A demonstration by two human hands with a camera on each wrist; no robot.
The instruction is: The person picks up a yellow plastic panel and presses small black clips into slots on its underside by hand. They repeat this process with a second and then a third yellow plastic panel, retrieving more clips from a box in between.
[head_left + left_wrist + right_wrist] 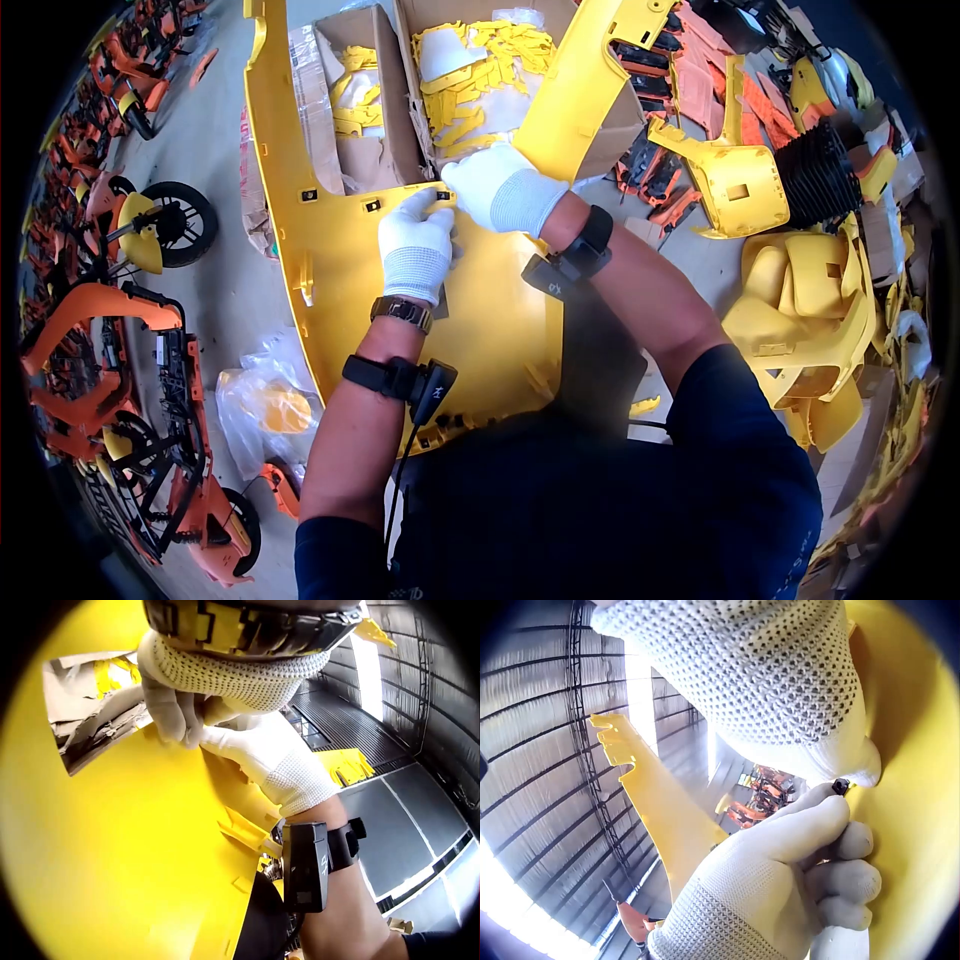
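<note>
A large yellow plastic panel (450,320) with a cut-out lies in front of the body. Black clips sit along the cut-out's edge, among them a left clip (308,195) and a middle clip (374,206). My white-gloved left hand (412,245) pinches another black clip (841,786) at the panel's edge, its other fingers curled. From the right, my gloved right hand (505,190) meets it there with bunched fingertips at the same clip. In the left wrist view, the right hand's fingertips touch the left hand's, and the clip is hidden.
Cardboard boxes beyond the panel hold many yellow plastic pieces (490,90). Yellow body shells (800,290) are piled at right, near black ribbed parts (815,175). Orange scooters and frames (100,320) line the left floor, beside a clear plastic bag (265,400).
</note>
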